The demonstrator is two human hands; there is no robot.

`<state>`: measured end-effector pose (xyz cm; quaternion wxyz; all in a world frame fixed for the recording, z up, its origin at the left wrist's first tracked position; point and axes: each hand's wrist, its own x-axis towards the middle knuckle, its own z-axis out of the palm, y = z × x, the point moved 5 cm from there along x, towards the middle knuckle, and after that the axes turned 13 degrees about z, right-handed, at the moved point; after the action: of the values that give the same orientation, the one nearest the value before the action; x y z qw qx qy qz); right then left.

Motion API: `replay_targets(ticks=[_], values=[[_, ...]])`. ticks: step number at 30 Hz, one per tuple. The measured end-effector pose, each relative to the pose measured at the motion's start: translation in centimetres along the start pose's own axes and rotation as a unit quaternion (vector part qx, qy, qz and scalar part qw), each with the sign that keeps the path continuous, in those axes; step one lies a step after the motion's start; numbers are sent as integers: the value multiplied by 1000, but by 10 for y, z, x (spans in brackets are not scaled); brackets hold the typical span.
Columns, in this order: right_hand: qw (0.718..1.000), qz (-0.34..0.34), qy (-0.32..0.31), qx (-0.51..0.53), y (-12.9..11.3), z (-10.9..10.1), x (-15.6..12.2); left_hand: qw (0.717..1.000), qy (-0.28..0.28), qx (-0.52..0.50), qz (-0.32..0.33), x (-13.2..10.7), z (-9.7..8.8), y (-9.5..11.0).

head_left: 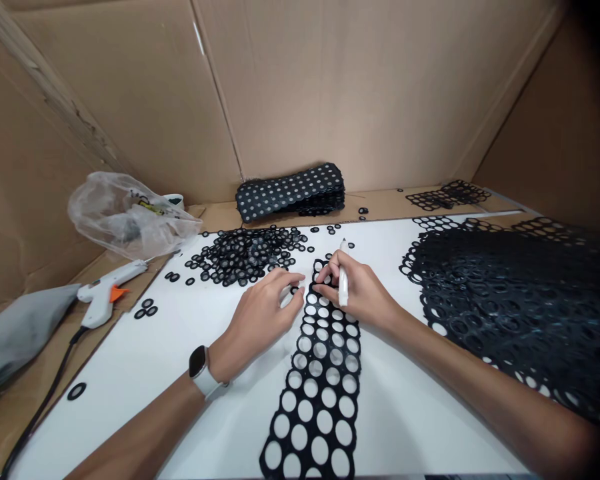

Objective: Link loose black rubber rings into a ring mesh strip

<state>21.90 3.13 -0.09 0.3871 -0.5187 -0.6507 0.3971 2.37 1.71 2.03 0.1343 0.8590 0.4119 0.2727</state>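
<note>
A long black rubber strip [303, 393] with rows of round holes lies lengthwise in front of me on the white board. My left hand [267, 307] is beside its far left edge, thumb and forefinger curved and a little apart. A small black ring [294, 290] shows in the gap between them; whether they touch it I cannot tell. My right hand [353, 287] grips a white marker [343, 280], held nearly upright with its dark tip pointing away. The right thumb and fingertips also rest at the strip's far end.
Loose black rings [245, 257] are heaped behind my left hand. A big pile of holed black sheets [520, 300] is at right, a folded dotted black bundle [290, 193] at the back. A glue gun [100, 300], plastic bag [125, 220] and grey pouch [25, 327] sit left.
</note>
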Motion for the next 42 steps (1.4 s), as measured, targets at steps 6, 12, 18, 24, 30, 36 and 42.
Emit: replay_targets(ticks=[6, 12, 18, 24, 30, 36, 42], values=[[997, -9, -8, 76, -2, -2, -4, 998, 2, -45, 35, 0, 2, 1], [993, -20, 11, 115, -7, -4, -8, 992, 13, -121, 40, 3, 1, 3], [996, -35, -5, 81, -13, -6, -11, 989, 17, -148, 23, 3, 0, 5], [997, -27, -38, 61, -16, -6, -14, 986, 25, -160, 34, 3, 1, 5], [997, -24, -55, 43, -15, -9, -15, 986, 16, -159, 41, 2, 4, 3], [997, -39, -62, 12, -13, -9, -17, 986, 12, -158, 54, 2, 5, 1], [993, -84, -63, -46, -17, -9, -21, 985, 0, -135, 106, -3, 7, 3]])
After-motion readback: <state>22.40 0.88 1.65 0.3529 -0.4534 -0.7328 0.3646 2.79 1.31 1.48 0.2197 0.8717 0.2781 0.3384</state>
